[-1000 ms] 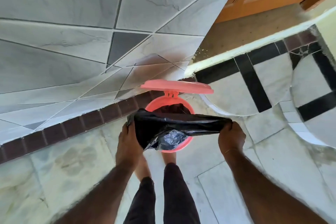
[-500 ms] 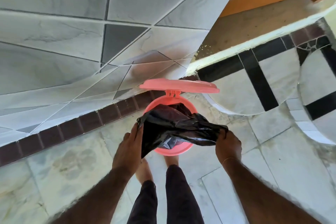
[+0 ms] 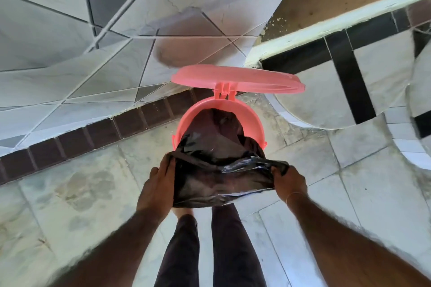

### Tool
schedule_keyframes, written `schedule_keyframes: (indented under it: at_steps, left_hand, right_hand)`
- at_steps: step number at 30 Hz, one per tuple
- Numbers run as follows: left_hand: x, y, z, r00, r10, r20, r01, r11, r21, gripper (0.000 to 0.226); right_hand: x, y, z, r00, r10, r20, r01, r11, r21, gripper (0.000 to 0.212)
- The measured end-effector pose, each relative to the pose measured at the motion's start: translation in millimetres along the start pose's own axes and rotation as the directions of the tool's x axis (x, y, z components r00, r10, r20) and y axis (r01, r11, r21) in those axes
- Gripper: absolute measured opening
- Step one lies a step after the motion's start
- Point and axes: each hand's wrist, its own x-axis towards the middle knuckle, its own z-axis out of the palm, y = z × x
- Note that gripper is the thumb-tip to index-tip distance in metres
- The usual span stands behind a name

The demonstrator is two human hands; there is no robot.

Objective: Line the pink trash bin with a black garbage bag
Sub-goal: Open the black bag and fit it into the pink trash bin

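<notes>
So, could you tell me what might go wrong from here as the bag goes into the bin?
1. The far rim of the pink bin is bare; the black bag may slip inside when released.
2. The left hand and right hand stretch the bag's near edge, which might tear the thin film.
3. The hinged lid stands open above the bin and could drop shut on the hands.

no readable text, labels, brands or numbers anywhere
</notes>
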Motion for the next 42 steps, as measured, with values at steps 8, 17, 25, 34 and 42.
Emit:
schedule_keyframes:
  at_steps: [8,17,25,34,42]
  left_hand:
    - [31,15,-12,0.956,-0.191,-0.223,0.096,0.922,-0.375,0.082]
    - [31,24,-1,0.989,0.066,-0.135,-0.085,0.987,-0.138,0.116]
    - [16,19,12,0.983,0.127,-0.134,-0.142,0.984,-0.110,0.102]
    - [58,24,-18,0.981,0.020,-0.192,-0.061,0.975,-0.215,0.088]
    - [113,24,-38,0.977,0.019,-0.214,-0.079,0.958,-0.274,0.092]
  right_hand:
    - [19,-31,-11,0.968,0.105,-0.228,-0.015,0.931,0.364,0.022]
    - [5,-51,-2,0.693,-0.419,-0.587,0.472,0.879,-0.070,0.030]
    - [7,-101,36,0.637,-0.766,-0.086,0.701,0.623,-0.347,0.053]
    - [51,-105,27,0.687,-0.726,-0.022,0.671,0.646,-0.364,0.070]
    - [72,-127,34,0.730,-0.681,-0.059,0.651,0.719,-0.242,0.069]
